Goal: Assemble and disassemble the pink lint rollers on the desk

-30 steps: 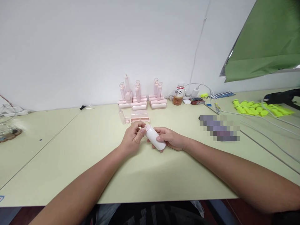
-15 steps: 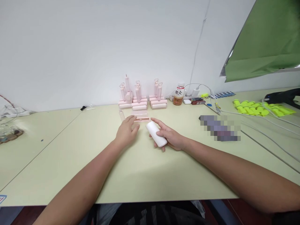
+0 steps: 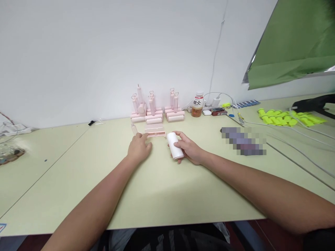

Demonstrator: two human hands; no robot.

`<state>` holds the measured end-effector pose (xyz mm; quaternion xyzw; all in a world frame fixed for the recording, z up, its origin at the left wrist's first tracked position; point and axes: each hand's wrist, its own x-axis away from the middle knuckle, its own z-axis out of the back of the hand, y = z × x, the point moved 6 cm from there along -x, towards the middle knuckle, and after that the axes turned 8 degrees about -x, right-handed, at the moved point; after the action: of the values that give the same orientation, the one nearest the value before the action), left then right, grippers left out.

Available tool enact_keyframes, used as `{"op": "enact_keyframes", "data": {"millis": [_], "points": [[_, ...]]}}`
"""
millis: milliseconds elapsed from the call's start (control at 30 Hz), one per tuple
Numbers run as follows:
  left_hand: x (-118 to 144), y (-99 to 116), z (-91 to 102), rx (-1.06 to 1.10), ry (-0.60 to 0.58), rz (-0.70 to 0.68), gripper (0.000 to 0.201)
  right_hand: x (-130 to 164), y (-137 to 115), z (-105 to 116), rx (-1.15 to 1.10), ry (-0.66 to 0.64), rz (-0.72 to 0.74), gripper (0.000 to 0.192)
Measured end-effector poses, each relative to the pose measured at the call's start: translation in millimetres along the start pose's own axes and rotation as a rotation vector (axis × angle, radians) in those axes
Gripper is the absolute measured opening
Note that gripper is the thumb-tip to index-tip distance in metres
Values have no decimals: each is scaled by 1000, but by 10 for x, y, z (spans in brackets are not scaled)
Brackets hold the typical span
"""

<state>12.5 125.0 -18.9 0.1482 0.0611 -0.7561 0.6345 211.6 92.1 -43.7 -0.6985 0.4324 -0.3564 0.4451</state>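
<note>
The right hand [image 3: 188, 148] has its fingers clamped around the white roll [image 3: 175, 145], held tilted over the counter [image 3: 183, 195], near the open pink case's [image 3: 157, 134] right end. The left hand [image 3: 138, 148], thumb and fingers apart, is at its left end, beside a handle [image 3: 134, 129]; contact is unclear.

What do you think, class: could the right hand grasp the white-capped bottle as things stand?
Probably not: the right hand is wrapped around the white cylindrical roll, though nothing seems to stand between that hand and the white-capped bottle.
</note>
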Motion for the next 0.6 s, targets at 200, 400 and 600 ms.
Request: {"op": "enact_keyframes", "data": {"millis": [200,400,600], "points": [[-8,30,-60,-124,-74,-19,47,4,3,-5,26,-8,9,55],[93,176,50,-42,-110,-79,30,-17,14,-3,16,10,23,54],[122,178,126,84,61,-95,31,-66,23,58,8,92,74,51]]}}
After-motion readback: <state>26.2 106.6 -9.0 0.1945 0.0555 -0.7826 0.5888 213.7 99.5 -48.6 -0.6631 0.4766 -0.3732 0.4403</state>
